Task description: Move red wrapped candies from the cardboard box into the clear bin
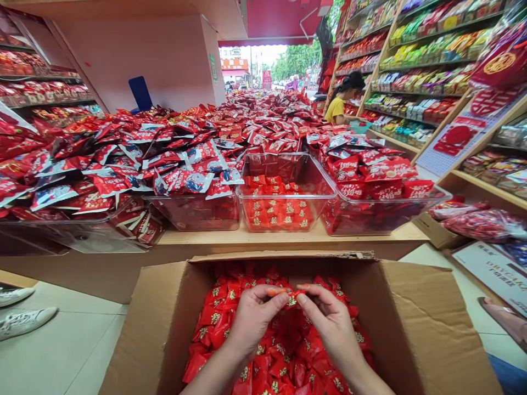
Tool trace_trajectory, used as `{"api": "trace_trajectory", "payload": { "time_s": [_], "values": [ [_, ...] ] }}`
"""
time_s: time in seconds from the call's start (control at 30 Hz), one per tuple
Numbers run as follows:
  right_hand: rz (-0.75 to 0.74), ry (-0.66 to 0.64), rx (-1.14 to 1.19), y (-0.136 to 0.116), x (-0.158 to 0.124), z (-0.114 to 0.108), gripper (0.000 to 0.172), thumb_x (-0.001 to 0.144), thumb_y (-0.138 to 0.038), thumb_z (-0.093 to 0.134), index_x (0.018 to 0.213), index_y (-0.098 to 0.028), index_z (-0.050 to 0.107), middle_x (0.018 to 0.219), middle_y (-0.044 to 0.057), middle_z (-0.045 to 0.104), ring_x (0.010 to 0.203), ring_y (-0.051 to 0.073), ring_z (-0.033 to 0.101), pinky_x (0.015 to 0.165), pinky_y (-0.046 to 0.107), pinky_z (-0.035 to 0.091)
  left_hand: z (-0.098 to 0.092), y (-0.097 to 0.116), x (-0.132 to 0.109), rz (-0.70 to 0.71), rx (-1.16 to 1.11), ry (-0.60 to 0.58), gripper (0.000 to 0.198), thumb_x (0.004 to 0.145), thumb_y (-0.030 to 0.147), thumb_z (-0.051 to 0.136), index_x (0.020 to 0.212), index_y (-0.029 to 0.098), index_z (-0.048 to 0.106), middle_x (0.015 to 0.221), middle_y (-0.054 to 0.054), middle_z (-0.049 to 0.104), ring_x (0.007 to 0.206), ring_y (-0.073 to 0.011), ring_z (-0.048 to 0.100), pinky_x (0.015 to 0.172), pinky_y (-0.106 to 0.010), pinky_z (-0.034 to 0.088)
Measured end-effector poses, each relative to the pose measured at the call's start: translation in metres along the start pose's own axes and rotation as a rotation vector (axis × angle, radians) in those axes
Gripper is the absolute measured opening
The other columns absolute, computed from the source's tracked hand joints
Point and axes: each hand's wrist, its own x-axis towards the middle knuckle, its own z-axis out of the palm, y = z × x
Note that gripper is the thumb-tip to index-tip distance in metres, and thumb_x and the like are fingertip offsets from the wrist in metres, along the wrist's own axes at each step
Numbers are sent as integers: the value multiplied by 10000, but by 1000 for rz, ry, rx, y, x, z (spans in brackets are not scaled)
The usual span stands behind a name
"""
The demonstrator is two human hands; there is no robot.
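Note:
Between my two hands is a small red wrapped candy [292, 299] with gold lettering, pinched at both ends over an open cardboard box [164, 323]. My left hand [257, 315] has thumb and fingertips closed on its left end. The other end is in the pinch of my right hand [329, 315]. Below, many red wrapped candies [263, 365] with the same gold print fill the box. Just beyond it, a clear plastic bin [284, 192] on the wooden shelf holds neat rows of matching candies.
Clear bins heaped with red packets [193, 170] flank the middle bin. Packed shelves [428, 71] line the right side, where a person in a yellow top [340, 104] is. White shoes [27, 321] stand at left, and a sandalled foot [504, 321] at right.

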Motion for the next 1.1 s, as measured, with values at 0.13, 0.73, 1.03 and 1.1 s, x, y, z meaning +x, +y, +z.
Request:
{"api": "trace_trajectory", "payload": {
  "time_s": [0.13,0.73,1.03,1.1],
  "values": [
    [-57,6,-44,-3,1,0,115,689,-283,647,755,-191,662,762,30,646,735,170,575,698,285,461,2,1,-1,54,1,25,72,558,180,756,603,158,704,634,12,700,629,-94,579,621,-164,454],
    [132,18,227,15,3,5,222,592,-333,716,544,-156,591,570,10,614,516,116,520,512,222,434,5,-17,-1,49,-201,122,145,508,260,783,576,175,688,579,13,687,588,-117,590,602,-213,464],
    [-688,115,-398,16,0,4,119,724,-153,568,741,-231,656,764,62,630,701,182,569,631,292,463,10,-15,-1,-214,-454,-56,296,578,360,740,823,246,619,718,18,672,669,-135,624,639,-271,463],
    [-802,18,-578,14,-2,3,191,735,-100,536,784,-242,655,769,63,637,705,182,559,626,300,465,10,-11,-4,-227,-454,-131,281,590,332,735,820,231,608,759,-8,674,748,-164,626,690,-293,454]
  ]
}}
